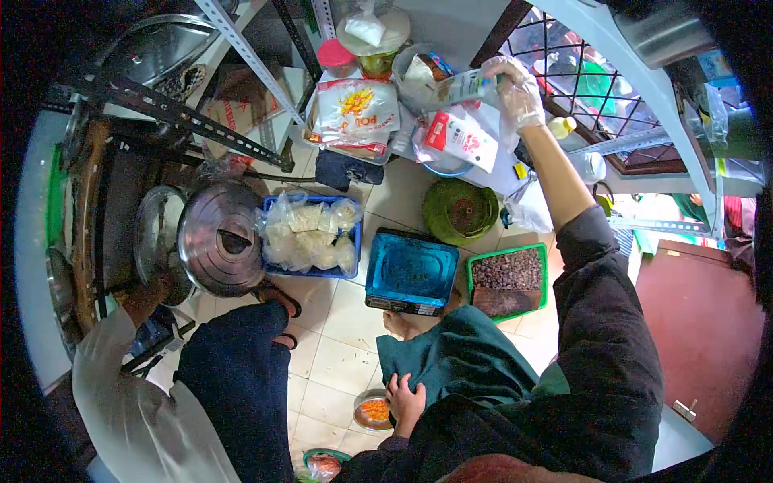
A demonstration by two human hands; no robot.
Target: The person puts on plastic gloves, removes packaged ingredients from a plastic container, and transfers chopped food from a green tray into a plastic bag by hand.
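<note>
Right hand (517, 92), clear-gloved: fingers closed on packet (457, 91), oblong, pale, translucent, small print illegible. Left hand (405, 398): fingers slightly spread on dark-green cloth (459, 358).

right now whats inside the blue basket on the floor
The blue basket holds several clear plastic bags of pale stuff, too blurred to name. They cover its bottom, so anything beneath them cannot be seen.

right hand (509, 90) – packet (460, 142) below: red-white; grille (581, 60) beside: black diamond lattice | left hand (405, 400) – cloth (455, 354) beneath: green; shreds (374, 410) left: orange
</note>
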